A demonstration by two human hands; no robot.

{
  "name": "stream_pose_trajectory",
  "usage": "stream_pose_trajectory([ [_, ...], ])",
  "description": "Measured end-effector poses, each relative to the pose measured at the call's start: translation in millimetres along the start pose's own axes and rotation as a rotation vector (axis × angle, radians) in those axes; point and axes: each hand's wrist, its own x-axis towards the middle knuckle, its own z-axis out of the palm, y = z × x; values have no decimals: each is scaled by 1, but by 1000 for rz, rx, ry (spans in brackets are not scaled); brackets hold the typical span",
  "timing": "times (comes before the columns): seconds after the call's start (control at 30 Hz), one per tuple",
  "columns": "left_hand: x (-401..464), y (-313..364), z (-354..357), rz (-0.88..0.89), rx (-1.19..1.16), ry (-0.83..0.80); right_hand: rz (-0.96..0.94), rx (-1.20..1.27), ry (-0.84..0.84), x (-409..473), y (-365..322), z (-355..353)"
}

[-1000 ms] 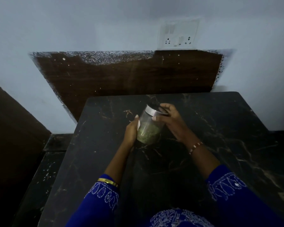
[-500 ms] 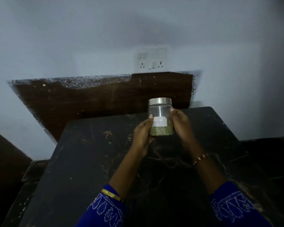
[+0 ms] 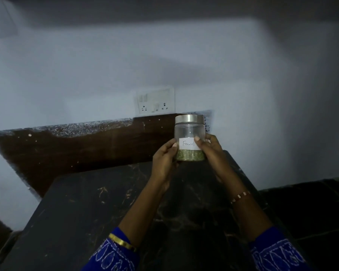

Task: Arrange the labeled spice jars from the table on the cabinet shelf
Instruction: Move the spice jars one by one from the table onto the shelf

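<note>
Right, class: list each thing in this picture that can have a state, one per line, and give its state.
spice jar: upright, lifted clear of the table, about a quarter full of green spice
lid: on the jar
label: stuck on the jar, facing the camera, reads "Fennel"
left hand: gripping the jar's left side
right hand: gripping the jar's right side, thumb on the label
table: nothing standing on it

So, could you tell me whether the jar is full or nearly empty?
Nearly empty: the jar holds only a shallow green layer at the bottom, with clear glass up to the lid.
</note>
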Motion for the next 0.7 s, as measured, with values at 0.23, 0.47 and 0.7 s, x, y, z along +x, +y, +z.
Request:
stream_pose_trajectory([
  [0.23, 20, 32, 60, 162, -11, -50, -158, -62, 18, 27, -53, -45],
  [0.47, 44, 93, 131, 366, 38, -18, -388, -151, -2, 60, -137, -90],
  [0.7, 68, 179, 195, 762, 268, 22, -659, -190, 111, 102, -234, -120],
])
